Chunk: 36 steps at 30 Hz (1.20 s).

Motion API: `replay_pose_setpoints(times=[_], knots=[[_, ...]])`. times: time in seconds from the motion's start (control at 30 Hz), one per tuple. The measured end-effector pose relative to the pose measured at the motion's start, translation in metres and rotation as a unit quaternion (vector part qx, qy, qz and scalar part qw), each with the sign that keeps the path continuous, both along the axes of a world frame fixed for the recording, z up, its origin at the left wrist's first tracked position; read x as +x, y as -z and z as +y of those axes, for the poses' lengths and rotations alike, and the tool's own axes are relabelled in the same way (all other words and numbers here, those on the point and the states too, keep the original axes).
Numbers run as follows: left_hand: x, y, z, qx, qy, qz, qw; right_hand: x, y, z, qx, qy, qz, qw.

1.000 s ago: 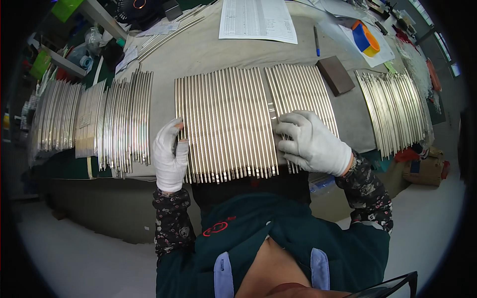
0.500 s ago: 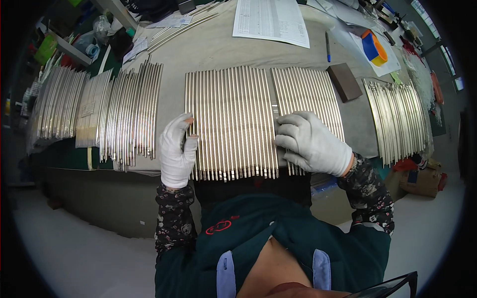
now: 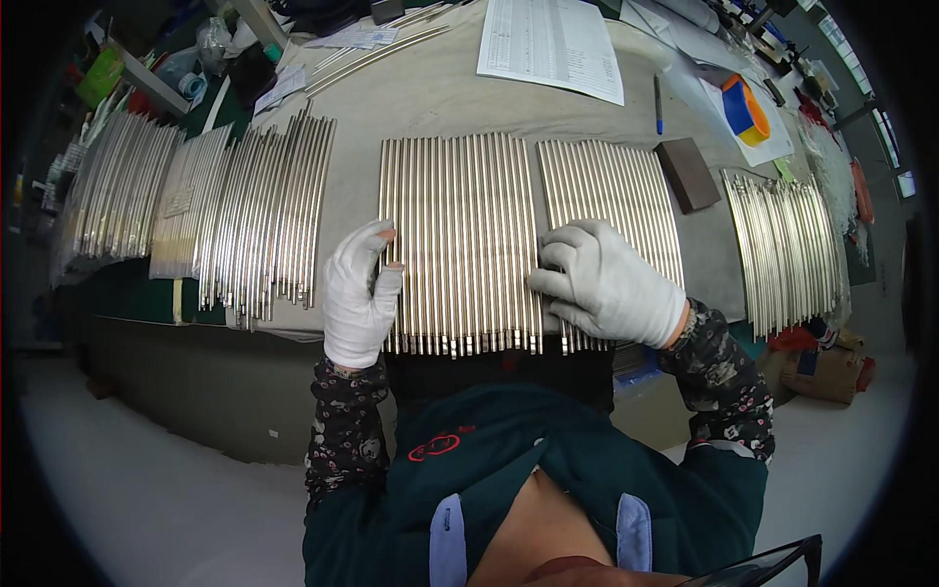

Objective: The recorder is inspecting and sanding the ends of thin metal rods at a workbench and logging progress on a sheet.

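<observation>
A factory workbench (image 3: pixel 440 98): rows of polished metal rods (image 3: pixel 460 240) laid out in batches, printed tally sheet (image 3: pixel 553 44) far, tape roll (image 3: pixel 745 110) far right.

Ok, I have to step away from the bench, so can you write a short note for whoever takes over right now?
Left hand, gloved, presses flat against the left edge of the middle batch of metal rods.
Right hand, gloved, rests on that batch's right edge, partly over the next batch.
Done: middle rods lie side by side, near ends roughly level at the table edge.
Left: further rod piles at far left and far right lie untouched.
</observation>
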<state>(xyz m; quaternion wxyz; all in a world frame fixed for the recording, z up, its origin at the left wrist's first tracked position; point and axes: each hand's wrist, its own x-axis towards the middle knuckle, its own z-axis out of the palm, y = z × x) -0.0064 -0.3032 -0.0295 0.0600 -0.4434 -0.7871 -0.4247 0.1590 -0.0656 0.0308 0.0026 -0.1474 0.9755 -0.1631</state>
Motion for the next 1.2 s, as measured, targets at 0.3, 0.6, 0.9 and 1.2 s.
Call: replay_pose_setpoints(times=[0.3,0.6,0.9,1.2], knots=[[-0.002,0.002,0.001,0.001,-0.002,0.022,1.0,-0.004,0.009,0.001,-0.026,-0.026,0.049,0.998],[-0.001,0.003,0.001,-0.003,-0.014,0.04,0.999,-0.013,0.001,-0.006,-0.005,-0.034,0.033,0.999],[0.0,-0.002,0.001,-0.009,-0.014,0.03,0.999,-0.022,0.001,-0.017,0.005,-0.036,0.038,0.999],[-0.001,0.0,0.0,0.011,-0.009,-0.017,1.0,-0.03,0.0,-0.022,-0.01,-0.034,0.017,0.999]])
